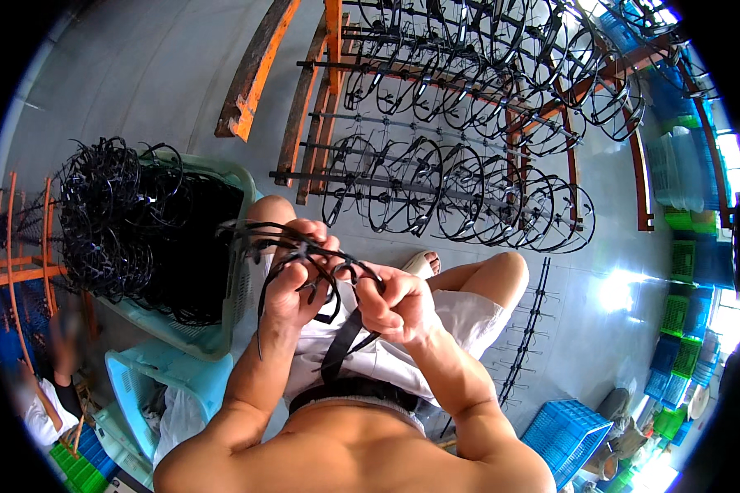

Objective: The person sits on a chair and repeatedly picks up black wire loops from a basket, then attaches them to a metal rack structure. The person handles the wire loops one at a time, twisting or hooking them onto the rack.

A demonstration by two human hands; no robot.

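A seated person's left hand (294,287) and right hand (396,304) grip thin black strands (267,233) above the lap. At left, a pale green crate (168,335) brims with black coils (111,205); ahead, an orange rack (335,49) carries rows of black loops (460,189). Blue and green baskets (674,315) line the right side.

black strands (263,234): pinched bits hidden behind the fingers (378,306), can't see em tbh | pale green crate (164,330): left edge buried under a black tangle (107,214), single pieces impossible to pick out | orange rack (333,41): chopped by top edge | co-worker (41,415), lower left: part blurred, cut by dark rim
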